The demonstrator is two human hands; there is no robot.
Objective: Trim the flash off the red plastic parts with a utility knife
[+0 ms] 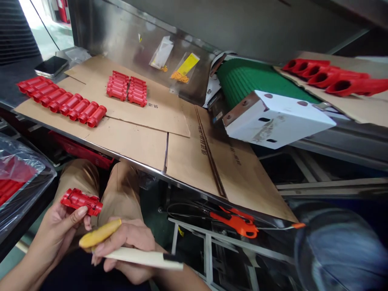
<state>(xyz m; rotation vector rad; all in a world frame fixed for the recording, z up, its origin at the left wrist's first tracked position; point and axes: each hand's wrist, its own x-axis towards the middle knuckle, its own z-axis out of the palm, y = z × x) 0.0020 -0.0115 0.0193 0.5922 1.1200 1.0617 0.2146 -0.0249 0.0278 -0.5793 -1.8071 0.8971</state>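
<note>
In my left hand (pixel 65 226), low on the left above the lap, is a red plastic tubular part (pixel 81 201), gripped between thumb and fingers. My right hand (pixel 130 244), just to the right, is closed around a slim cream-coloured handled tool (pixel 145 257) with a black patch near its rear end. Its working tip is hidden or too small to make out. A yellow finger cover (pixel 100 233) sits over one finger of that hand. The red part and the right hand appear a little apart.
Red tubes (pixel 62 101) lie in a row on cardboard (pixel 136 141), with red clip-like parts (pixel 117 85) behind. A white bracket (pixel 275 121) ends a green conveyor (pixel 257 81). Orange-handled cutters (pixel 239 224) hang below the table edge. A plastic-lined bin (pixel 27 173) stands left.
</note>
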